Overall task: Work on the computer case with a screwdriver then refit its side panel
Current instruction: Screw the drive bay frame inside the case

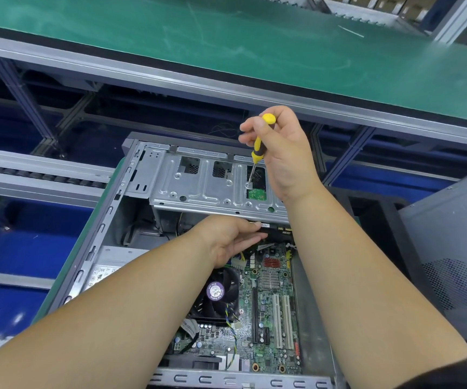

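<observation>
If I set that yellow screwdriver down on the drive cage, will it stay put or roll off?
Probably rolls: the screwdriver has a round handle with no flats visible, and its shaft is thin. The drive cage is smooth metal, ribbed and holed, so it offers little grip, though a rib might catch it. It looks light, pinched easily by the right hand.

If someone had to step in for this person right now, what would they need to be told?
Right hand grips the yellow screwdriver, tip down on the drive cage of the open computer case.
Left hand reaches in under the cage, fingers straight, over the motherboard.
The grey side panel is off, standing to the right.
Done: case opened.
Left: finish the screw work, then refit the panel.
</observation>
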A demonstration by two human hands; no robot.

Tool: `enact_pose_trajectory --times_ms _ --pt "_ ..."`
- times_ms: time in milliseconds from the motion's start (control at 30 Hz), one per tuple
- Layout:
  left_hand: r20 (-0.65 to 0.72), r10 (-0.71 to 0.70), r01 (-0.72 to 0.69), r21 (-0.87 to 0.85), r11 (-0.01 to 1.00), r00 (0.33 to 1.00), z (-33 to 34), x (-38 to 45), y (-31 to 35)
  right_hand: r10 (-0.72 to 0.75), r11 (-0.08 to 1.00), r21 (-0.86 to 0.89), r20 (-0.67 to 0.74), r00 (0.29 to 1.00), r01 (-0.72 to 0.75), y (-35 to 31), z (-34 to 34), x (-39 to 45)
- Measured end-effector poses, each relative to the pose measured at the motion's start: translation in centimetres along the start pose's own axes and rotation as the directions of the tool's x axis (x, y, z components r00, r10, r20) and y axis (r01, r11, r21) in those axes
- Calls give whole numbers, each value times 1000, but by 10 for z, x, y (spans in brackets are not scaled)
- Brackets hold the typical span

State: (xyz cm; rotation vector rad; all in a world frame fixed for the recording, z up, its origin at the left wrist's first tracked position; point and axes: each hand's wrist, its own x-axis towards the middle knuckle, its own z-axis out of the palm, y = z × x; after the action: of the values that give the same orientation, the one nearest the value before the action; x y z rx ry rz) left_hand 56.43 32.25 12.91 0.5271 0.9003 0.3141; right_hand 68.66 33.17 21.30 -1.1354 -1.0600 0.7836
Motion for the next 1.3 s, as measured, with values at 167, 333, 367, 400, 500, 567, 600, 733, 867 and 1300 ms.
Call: enact_pose_trajectory --times_ms 167,333,367,400,500,567,600,733,867,1300 --pt "-2 -1 1 -4 1000 1000 1 -1 1 -2 998 63 -10 1000 3 0 1 -1" --pt "-4 -10 10 -4 1000 1000 0 -1 1 3 999 49 -9 1000 -3 1 1 -1" --pt "-4 -9 9 -4 1000 1000 0 -1 1 8 999 38 -13 1000 -7 1 1 -1" --pt "-4 -8 8 -3 1000 1000 0 -1 1 10 999 33 -16 1000 -10 1 1 0" --pt "-6 -7 7 2 1000 1000 0 -2 1 23 1000 3 -21 1000 -23 0 1 2" --pt "-6 -6 6 1 1000 1000 0 -1 1 30 999 -16 -11 999 -30 0 2 1" --pt "-5 -6 6 2 1000 1000 0 -1 1 30 1000 6 -9 1000 -30 1 2 1" --pt "-4 -8 8 -2 1000 1000 0 -1 1 2 993 119 -23 1000 1 1 0 0" --pt "-4 -10 9 -5 1000 1000 0 -1 1 -3 995 95 -9 1000 4 2 0 -1" --pt "3 -4 4 5 1000 1000 0 0 1 24 999 32 -32 999 -23 0 1 1"
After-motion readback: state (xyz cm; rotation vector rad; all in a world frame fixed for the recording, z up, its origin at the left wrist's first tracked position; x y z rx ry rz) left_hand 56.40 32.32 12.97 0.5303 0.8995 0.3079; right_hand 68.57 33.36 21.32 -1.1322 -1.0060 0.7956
